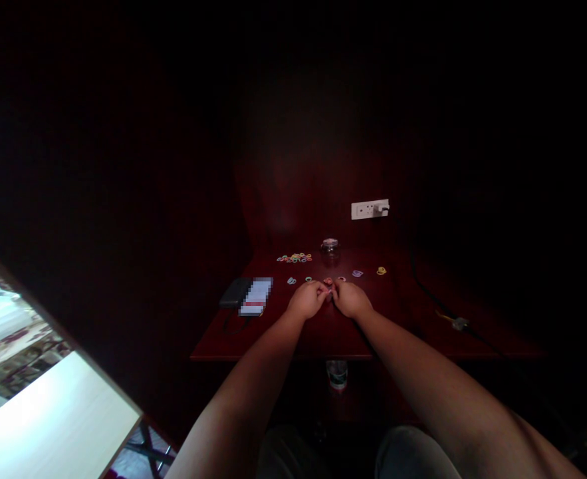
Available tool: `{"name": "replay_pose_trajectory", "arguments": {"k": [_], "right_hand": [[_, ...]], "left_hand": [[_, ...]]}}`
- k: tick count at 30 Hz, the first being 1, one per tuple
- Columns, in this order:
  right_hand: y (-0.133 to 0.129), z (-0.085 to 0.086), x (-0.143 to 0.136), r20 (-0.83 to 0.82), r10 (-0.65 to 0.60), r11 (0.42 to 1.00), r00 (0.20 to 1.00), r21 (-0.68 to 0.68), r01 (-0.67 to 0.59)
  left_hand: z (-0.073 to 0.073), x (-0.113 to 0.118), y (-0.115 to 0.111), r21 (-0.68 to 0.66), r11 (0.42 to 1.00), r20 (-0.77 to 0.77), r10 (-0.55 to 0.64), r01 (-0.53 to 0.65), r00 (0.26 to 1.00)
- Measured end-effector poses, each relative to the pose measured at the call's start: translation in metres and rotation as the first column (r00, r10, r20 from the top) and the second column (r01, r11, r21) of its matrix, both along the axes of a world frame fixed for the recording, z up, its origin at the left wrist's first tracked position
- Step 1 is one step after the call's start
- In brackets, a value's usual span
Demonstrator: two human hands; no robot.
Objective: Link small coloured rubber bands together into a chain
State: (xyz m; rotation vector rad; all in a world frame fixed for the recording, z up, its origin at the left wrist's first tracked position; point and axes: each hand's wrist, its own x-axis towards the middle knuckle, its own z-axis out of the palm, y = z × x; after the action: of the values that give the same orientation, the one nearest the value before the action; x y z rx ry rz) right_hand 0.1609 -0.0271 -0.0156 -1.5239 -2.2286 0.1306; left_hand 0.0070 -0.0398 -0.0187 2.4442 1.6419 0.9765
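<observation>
My left hand (309,299) and my right hand (352,299) meet over the desk, fingertips pinched together. Between them is a small pale hair tie (330,292), mostly hidden by the fingers. Just beyond lies a row of small coloured hair ties in groups: light blue (292,281), green (308,279), orange-red (328,281), pink (342,279), purple (357,273) and yellow (381,271). A mixed pile of hair ties (296,257) is spread further back on the left. Behind my hands stands a clear jar (330,251) with a lid.
A phone (256,297) with a blurred screen and a dark flat case (235,293) lie at left on the dark red desk (283,339). A wall socket (369,209) holds a plug. A cable (425,286) runs down the right. Below the desk sits a tub (338,375).
</observation>
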Motion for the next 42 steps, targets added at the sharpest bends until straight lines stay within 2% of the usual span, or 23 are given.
{"name": "replay_pose_trajectory", "arguments": {"k": [12, 23, 35, 42], "right_hand": [[0.0022, -0.0016, -0.0017, 0.006, -0.026, 1.000, 1.000, -0.003, 0.026], [0.0001, -0.0012, 0.0027, -0.047, 0.076, 0.997, 0.996, 0.034, -0.075], [-0.0018, 0.0001, 0.0033, -0.074, 0.126, 0.992, 0.989, 0.037, -0.123], [0.0009, -0.0016, 0.0025, -0.048, 0.078, 0.997, 0.996, 0.020, -0.077]], "left_hand": [[0.0013, 0.0012, -0.0007, -0.020, 1.000, 0.010, 0.012, -0.012, 1.000], [-0.0004, -0.0020, 0.0001, -0.014, 0.999, -0.002, 0.030, -0.030, 1.000], [-0.0009, -0.0021, 0.0004, -0.034, 0.998, -0.003, 0.052, -0.052, 0.999], [-0.0030, -0.0029, 0.0015, -0.034, 0.999, 0.000, 0.040, -0.040, 0.999]]}}
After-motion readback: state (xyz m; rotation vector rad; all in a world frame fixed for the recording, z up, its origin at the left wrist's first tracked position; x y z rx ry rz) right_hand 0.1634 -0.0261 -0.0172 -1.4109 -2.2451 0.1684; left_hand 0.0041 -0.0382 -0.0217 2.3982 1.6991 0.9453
